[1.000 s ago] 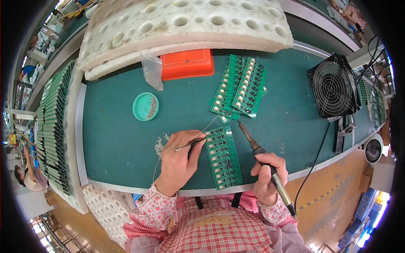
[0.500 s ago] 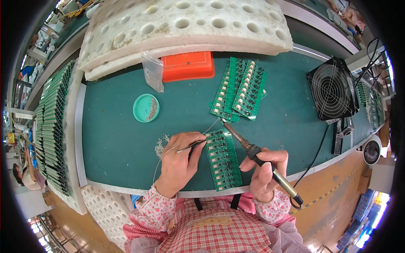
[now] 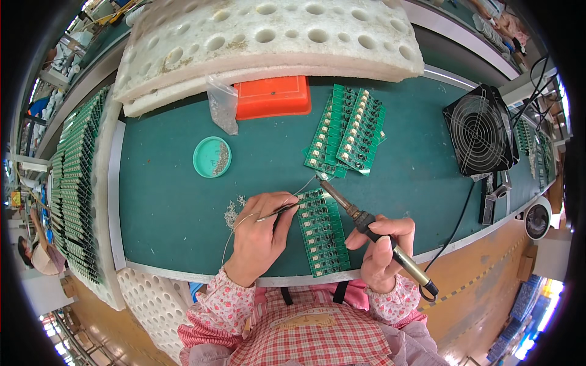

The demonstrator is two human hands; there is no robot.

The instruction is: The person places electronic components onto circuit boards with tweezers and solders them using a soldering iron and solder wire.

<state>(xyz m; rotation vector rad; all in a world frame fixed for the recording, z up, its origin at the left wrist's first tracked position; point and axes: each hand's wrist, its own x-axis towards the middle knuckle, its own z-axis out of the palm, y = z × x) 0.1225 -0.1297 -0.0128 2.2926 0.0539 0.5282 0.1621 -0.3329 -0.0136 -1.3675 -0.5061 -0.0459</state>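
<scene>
My left hand (image 3: 259,235) is closed on a pair of tweezers (image 3: 278,211), whose points reach the upper left corner of a green circuit board panel (image 3: 323,235). A thin solder wire (image 3: 308,185) also runs through this hand, its end rising past the panel's top edge. In my right hand (image 3: 386,253), the fingers are wrapped round a soldering iron (image 3: 366,221) slanting up to the left. Its tip is close to the wire's end, just above the panel; whether they touch I cannot tell. White components line the panel's left side.
Beyond the panel lies a stack of similar panels (image 3: 347,131). Further left are a green dish (image 3: 212,157) of small parts, a loose pile of parts (image 3: 232,212), a plastic bag (image 3: 222,105) and a red box (image 3: 273,97). A fan (image 3: 480,129) stands right; holed white foam (image 3: 268,52) spans the back.
The soldering iron has shifted slightly left, with its tip still near the wire's end. My left hand and the panel have hardly moved.
</scene>
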